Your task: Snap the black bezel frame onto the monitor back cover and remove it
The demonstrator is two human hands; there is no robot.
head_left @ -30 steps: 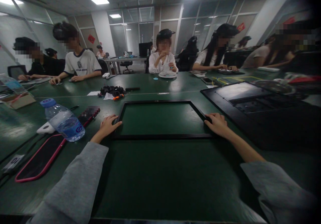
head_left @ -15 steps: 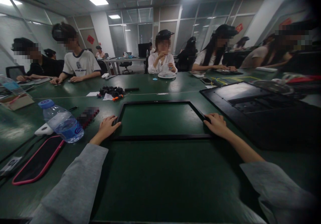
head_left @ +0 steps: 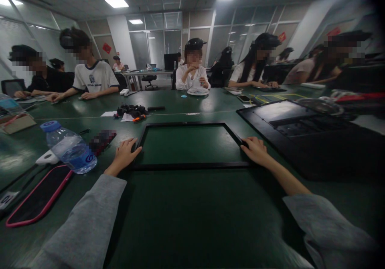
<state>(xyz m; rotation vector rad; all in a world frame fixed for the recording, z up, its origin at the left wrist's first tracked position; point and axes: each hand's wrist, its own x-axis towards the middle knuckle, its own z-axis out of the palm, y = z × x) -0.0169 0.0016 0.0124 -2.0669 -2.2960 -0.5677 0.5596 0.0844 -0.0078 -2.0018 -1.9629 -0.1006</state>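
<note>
A thin black rectangular frame (head_left: 192, 166) lies in front of me over the green table (head_left: 195, 217), with the tabletop showing through its opening. My left hand (head_left: 124, 153) grips its left side, thumb on the inner edge and fingers around the outside. On the right side, my right hand (head_left: 255, 150) holds it in the same way. To the right of my right hand is a large black panel (head_left: 300, 140) with a glossy part and a recessed section.
At the left lie a water bottle (head_left: 70, 148), a red-edged phone (head_left: 40, 196), a white device (head_left: 47, 157) and cables. Beyond the frame are black items (head_left: 130, 111) with an orange piece. A white round fan (head_left: 197, 92) stands before a person across the table; other people sit around.
The whole view has shifted slightly, so most things appear a little further left. Both hands keep their hold on the black frame.
</note>
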